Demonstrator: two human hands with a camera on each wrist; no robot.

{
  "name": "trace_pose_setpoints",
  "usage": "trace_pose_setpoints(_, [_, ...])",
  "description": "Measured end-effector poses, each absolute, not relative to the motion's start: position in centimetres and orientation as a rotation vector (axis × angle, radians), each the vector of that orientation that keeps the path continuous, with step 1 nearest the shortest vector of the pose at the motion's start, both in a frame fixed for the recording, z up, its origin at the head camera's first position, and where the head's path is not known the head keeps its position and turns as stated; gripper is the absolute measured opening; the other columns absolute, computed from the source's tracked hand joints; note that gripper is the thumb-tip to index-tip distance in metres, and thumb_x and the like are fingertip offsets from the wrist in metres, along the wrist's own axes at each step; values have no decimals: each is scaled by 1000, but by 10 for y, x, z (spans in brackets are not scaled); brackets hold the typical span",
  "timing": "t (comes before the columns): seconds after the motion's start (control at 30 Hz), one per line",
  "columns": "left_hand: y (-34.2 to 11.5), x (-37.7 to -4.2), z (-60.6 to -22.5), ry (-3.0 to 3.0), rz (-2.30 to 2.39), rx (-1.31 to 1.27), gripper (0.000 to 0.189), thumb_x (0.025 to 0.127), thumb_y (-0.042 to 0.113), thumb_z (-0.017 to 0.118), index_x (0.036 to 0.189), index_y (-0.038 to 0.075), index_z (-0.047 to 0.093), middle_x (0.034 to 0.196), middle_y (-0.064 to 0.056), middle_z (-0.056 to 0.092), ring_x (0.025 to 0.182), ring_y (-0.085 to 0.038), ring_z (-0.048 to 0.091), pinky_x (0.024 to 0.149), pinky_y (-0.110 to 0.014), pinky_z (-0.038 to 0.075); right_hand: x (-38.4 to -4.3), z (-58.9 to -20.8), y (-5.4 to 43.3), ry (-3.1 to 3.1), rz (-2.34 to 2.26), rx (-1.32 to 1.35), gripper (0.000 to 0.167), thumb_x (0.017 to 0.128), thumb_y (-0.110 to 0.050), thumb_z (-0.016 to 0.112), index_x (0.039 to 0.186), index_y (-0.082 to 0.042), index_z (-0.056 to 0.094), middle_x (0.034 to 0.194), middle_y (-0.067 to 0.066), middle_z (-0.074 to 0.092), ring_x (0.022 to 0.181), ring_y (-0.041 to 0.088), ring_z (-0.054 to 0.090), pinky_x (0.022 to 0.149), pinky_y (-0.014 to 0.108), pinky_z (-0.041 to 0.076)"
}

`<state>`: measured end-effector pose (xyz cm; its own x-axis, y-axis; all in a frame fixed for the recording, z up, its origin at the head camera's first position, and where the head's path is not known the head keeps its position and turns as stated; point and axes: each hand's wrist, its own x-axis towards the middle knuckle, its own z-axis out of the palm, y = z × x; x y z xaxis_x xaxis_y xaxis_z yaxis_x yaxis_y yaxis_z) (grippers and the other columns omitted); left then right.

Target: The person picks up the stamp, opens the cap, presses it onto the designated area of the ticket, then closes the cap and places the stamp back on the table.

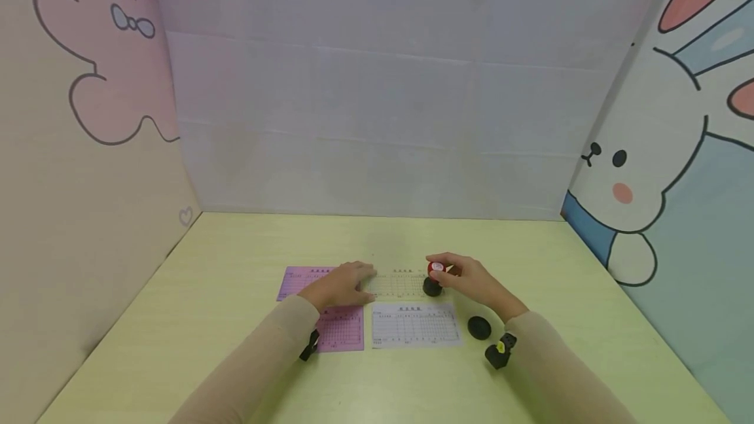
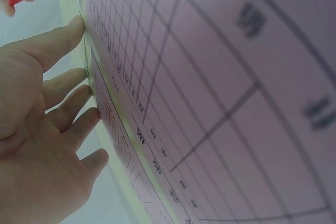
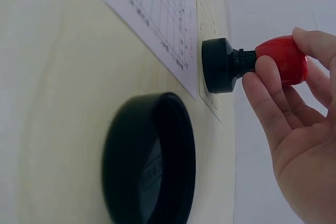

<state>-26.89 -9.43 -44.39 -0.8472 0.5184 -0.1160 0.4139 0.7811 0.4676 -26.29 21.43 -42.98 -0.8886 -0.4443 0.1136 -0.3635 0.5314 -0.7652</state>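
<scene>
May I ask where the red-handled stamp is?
In the head view, the right hand holds the red-handled stamp at the right end of the yellow sheet.

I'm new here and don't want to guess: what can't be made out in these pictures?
- Stamp: underside hidden by its black base, right wrist view.
- Far purple paper: right part behind the left hand, head view.
- Near purple paper: left part behind the left sleeve, head view.
- Black lid: cut off by the bottom edge, right wrist view.
- White paper: small print too tiny, head view.
</scene>
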Motion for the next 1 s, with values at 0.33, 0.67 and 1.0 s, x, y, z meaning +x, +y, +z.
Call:
trace_pose_setpoints(0.33, [-95, -269, -444, 2736, 632, 731, 62, 95, 31, 71, 148, 8, 49, 156, -9, 41, 144, -32, 34, 117, -47, 29, -264, -431, 215, 2645, -1320, -740, 44, 99, -29, 66, 137, -10, 60, 107, 3, 64, 85, 19, 64, 79, 33, 52])
trace_pose_setpoints(0.67, [-95, -268, -442, 2735, 639, 737, 61, 95, 30, 71, 148, 8, 50, 155, -9, 42, 144, -33, 34, 117, -48, 29, -265, -434, 215, 2622, -1344, -726, 42, 99, -28, 66, 137, -11, 60, 107, 5, 65, 86, 23, 65, 80, 31, 52])
trace_pose_setpoints(1.0, [-95, -267, -442, 2734, 646, 709, 62, 95, 31, 71, 149, 9, 49, 156, -8, 41, 145, -32, 33, 118, -48, 28, -263, -434, 214, 2629, -1326, -734, 45, 99, -26, 66, 137, -4, 59, 108, 4, 64, 84, 19, 63, 77, 29, 52])
